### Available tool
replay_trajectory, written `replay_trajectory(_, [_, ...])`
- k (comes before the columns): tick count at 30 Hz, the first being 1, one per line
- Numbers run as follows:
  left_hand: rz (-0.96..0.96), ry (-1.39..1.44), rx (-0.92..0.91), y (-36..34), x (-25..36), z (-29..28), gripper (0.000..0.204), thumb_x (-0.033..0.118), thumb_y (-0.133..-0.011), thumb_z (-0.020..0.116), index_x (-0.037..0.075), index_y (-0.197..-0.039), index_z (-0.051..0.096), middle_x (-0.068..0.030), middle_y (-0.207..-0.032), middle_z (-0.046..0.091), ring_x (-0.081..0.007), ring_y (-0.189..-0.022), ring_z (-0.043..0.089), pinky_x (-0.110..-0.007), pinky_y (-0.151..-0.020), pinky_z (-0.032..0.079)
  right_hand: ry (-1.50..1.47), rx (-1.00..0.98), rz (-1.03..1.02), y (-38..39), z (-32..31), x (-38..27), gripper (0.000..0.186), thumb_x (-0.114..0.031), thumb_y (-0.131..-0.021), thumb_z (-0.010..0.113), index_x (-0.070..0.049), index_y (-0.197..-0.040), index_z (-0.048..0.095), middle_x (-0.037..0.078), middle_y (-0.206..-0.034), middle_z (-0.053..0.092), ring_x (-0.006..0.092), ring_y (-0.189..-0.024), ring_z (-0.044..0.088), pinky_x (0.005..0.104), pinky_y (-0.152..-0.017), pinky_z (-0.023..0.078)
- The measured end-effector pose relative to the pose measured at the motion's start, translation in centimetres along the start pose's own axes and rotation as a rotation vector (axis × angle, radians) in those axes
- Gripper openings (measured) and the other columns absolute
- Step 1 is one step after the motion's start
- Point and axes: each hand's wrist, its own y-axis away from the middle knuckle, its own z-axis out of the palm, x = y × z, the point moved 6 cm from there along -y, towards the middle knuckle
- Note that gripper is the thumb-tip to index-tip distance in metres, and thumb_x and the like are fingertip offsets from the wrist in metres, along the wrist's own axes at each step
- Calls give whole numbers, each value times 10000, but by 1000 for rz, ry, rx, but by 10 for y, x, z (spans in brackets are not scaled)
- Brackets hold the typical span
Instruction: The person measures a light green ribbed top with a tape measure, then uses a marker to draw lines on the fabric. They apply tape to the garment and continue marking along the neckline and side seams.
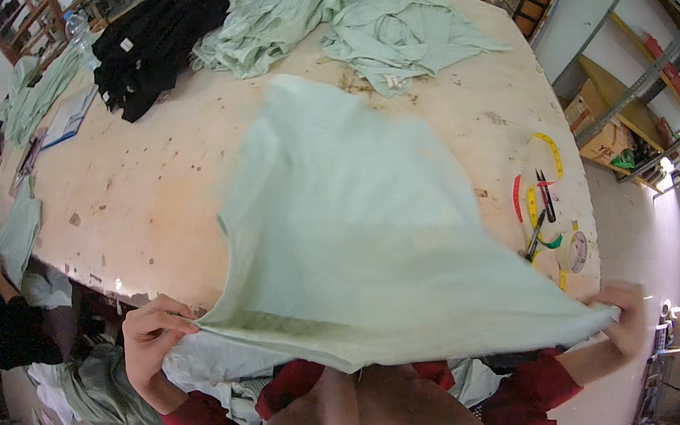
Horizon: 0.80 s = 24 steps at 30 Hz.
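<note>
A pale green garment (360, 227) is stretched out between my two hands, its far part over the wooden table and its near edge pulled taut toward me. My left hand (152, 337) pinches one corner of that near edge, just off the table's front. At the opposite corner my right hand (623, 313) is closed on the fabric, slightly smeared by motion. The cloth's upper part is blurred and looks lifted in places. A darker shaded fold shows along the near edge beside my left hand.
Toward the table's back lie a black garment pile (156, 38) and light green garments (410, 30). Along the right edge are a yellow tape measure (556, 154), thread clippers (546, 195) and a tape roll (575, 252). Another person (7, 306) handles green cloth at the left.
</note>
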Motion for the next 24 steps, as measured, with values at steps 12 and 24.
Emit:
replay_trajectory(12, [-153,-231,339,-20,-67,1,136,-68,-856,611,-16,-972,658,-63,-980,640,-143,-904,577,-244,-805,439,75,-374,404,-249,174,97,493,-177,-700,697,-106,-1186,658,113,-644,654,223,-497,615,346,-558,525])
replay_trajectory(24, [401,-11,746,-53,-9,-22,212,-140,-898,545,-27,-1057,628,-91,-1081,631,-144,-1010,601,-264,-874,484,-2,968,-113,-247,44,120,403,103,-815,599,47,-1213,618,186,-982,706,183,-808,670,310,-757,530])
